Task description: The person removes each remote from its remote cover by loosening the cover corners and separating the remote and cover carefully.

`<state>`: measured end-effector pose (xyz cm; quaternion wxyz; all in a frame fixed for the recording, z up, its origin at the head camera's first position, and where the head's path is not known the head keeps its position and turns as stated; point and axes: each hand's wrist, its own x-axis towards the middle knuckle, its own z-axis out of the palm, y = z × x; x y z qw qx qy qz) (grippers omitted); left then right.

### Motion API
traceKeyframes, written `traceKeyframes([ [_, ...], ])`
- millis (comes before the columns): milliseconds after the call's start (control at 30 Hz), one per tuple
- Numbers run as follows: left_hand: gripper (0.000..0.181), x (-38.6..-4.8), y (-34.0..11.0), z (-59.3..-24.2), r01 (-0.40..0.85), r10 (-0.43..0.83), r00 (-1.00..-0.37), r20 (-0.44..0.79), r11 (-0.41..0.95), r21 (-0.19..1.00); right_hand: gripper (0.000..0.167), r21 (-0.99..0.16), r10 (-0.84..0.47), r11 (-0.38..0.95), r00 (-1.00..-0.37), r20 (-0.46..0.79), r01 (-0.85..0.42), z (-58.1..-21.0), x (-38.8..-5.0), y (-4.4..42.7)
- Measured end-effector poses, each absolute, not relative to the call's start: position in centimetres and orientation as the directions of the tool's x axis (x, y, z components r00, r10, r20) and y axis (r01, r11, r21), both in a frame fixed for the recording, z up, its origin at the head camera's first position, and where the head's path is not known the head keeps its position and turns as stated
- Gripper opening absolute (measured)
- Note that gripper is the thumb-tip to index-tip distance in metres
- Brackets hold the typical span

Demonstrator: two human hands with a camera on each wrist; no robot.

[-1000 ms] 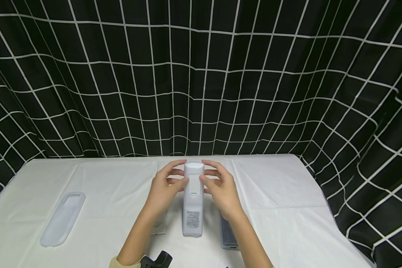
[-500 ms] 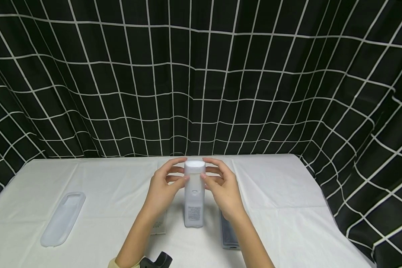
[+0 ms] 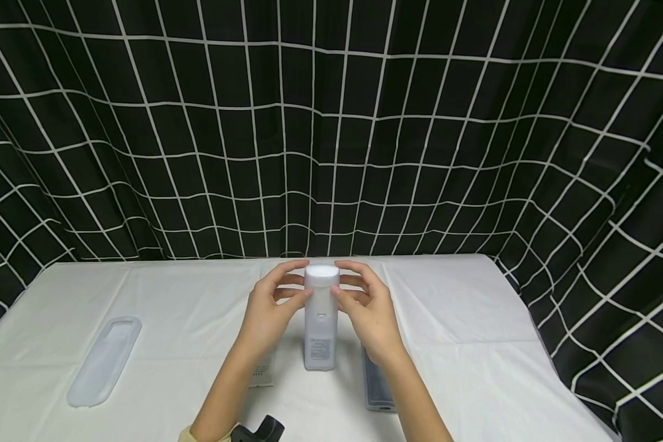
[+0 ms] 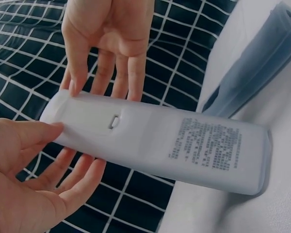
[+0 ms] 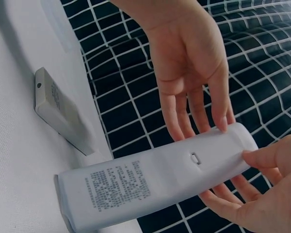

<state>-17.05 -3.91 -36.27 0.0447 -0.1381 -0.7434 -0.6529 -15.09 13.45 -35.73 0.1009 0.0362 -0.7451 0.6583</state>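
Two hands hold one white remote control [image 3: 320, 328] between them: the left hand [image 3: 267, 308] grips its left edge, the right hand [image 3: 372, 308] its right edge. On each, the thumb lies on the remote's back and the fingers reach behind the side. The remote sits midway between the palms, held near its upper end, tilted, with its back (printed label [image 4: 206, 144] and small latch [image 4: 114, 122]) facing the wearer. Whether its lower end touches the cloth cannot be determined. Beside the left forearm lies a small beige box [image 5: 63, 112], partly hidden in the head view; beside the right forearm, a blue-grey case [image 3: 378, 388]. A pale, shallow case [image 3: 104, 363] lies well apart, far left, on the white cloth [image 3: 475, 374]. A black checked curtain [image 3: 326, 138] stands behind.
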Motion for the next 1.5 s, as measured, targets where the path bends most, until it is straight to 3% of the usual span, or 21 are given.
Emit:
traceKeyframes([
  [1033, 0.037, -17.3, -3.3, -37.0, 0.297, 0.097, -0.952, 0.290, 0.068, 0.953, 0.041, -0.966, 0.121, 0.139, -0.965, 0.234, -0.217, -36.2, -15.3, 12.8],
  [1500, 0.037, -17.7, -3.6, -37.3, 0.300, 0.153, -0.945, 0.290, 0.047, 0.953, 0.037, -0.963, 0.130, 0.128, -0.959, 0.254, -0.237, -36.6, -15.5, 12.7],
])
